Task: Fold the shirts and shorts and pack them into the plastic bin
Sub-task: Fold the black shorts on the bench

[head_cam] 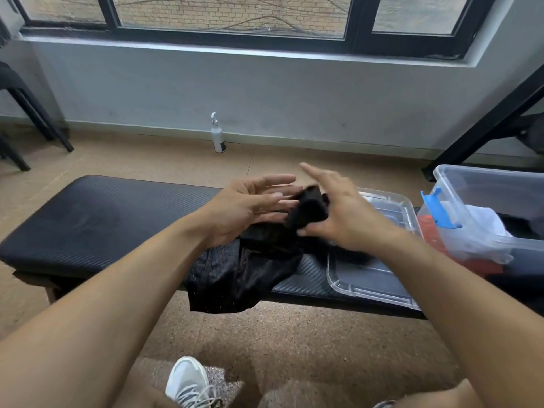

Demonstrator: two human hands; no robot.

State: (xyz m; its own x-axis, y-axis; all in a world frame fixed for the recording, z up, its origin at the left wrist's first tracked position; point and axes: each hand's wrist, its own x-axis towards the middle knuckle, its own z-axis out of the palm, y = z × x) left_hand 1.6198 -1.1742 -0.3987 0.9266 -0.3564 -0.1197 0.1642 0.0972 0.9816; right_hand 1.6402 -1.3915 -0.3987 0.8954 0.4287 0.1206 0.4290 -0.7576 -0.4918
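Note:
Black mesh shorts (235,275) lie bunched on the black padded bench (88,219), one part hanging over its front edge. My right hand (338,210) pinches a raised fold of the shorts between thumb and fingers, index finger pointing away. My left hand (250,207) hovers just left of that fold, palm turned inward, fingers spread and holding nothing. At the bench's right end stands the clear plastic bin (485,184) with a blue latch; white, red and dark clothes show inside and over its rim.
The clear bin lid (371,278) lies flat on the bench between the shorts and the bin. A white spray bottle (218,136) stands on the floor by the wall. Black chair legs (35,125) are at far left, a black frame (485,122) at right. My white shoe (188,381) is below.

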